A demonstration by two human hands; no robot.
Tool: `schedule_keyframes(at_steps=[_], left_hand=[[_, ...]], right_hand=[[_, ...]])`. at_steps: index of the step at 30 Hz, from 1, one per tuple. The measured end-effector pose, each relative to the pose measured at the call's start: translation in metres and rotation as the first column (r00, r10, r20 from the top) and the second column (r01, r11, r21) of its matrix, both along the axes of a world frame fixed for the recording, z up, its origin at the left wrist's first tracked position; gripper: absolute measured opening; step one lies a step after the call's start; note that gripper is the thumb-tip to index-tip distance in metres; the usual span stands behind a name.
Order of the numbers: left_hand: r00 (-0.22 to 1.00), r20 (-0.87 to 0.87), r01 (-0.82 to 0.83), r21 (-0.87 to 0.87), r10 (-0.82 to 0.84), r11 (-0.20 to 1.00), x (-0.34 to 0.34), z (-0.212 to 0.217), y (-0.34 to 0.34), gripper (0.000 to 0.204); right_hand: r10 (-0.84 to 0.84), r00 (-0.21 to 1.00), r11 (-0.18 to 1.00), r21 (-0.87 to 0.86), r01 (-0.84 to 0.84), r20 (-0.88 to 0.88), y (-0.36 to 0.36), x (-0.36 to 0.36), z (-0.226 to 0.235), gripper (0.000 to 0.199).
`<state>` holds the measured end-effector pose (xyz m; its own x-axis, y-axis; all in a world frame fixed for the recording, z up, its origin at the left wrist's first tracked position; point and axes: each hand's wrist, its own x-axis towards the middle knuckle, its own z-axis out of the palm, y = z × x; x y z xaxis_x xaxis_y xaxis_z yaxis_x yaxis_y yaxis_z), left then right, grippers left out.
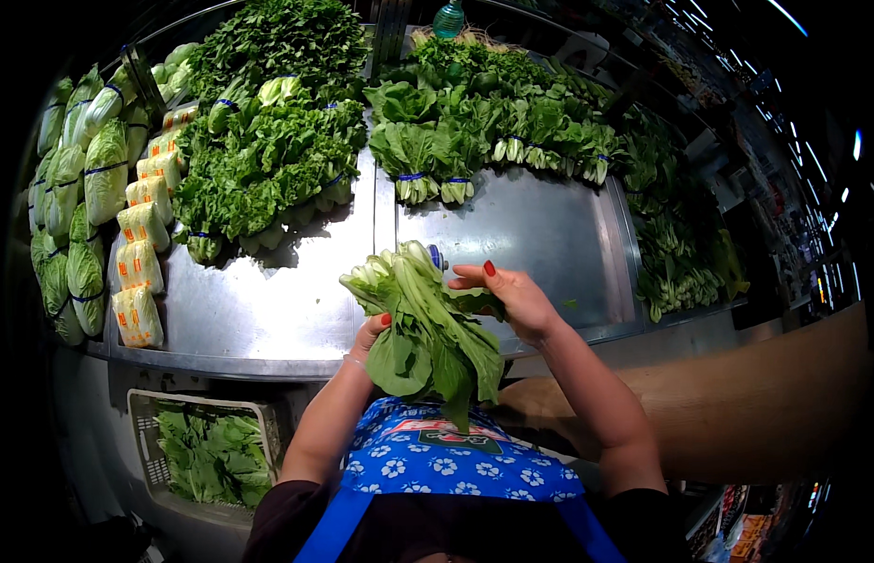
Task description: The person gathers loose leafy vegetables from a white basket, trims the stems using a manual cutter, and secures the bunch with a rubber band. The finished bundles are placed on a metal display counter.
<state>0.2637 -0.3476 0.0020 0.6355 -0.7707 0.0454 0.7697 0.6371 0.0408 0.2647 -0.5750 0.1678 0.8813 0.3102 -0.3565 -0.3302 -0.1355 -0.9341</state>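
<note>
While a bunch of leafy greens (423, 324) is held above the front edge of the steel display shelf (268, 310), it is gripped from below by the left hand (371, 336) and pinched at its side by the right hand (512, 298). Wrapped pale packs with orange labels (141, 253) are lined up at the shelf's left. Below, a white crate (141, 441) of leaves is seen.
</note>
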Motion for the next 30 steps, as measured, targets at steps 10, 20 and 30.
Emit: schedule_keyframes(at_steps=[10, 20, 30], left_hand=[[0.999, -0.019, -0.046, -0.023, 0.046, 0.999, 0.005, -0.016, 0.023, 0.076], [0.988, 0.138, -0.063, 0.003, 0.062, 0.998, 0.007, -0.008, 0.032, 0.092], [0.989, -0.121, -0.075, 0.066, 0.083, 0.995, 0.006, -0.060, 0.117, 0.076]], right_hand=[[0.478, 0.543, 0.755, -0.639, 0.147, 0.690, 0.067, -0.035, -0.001, 0.041], [-0.245, 0.762, 0.928, -0.081, 0.363, 0.600, 0.049, -0.019, 0.001, 0.017], [-0.337, 0.912, 0.901, -0.360, 0.241, -0.234, -0.026, -0.007, -0.220, 0.016]])
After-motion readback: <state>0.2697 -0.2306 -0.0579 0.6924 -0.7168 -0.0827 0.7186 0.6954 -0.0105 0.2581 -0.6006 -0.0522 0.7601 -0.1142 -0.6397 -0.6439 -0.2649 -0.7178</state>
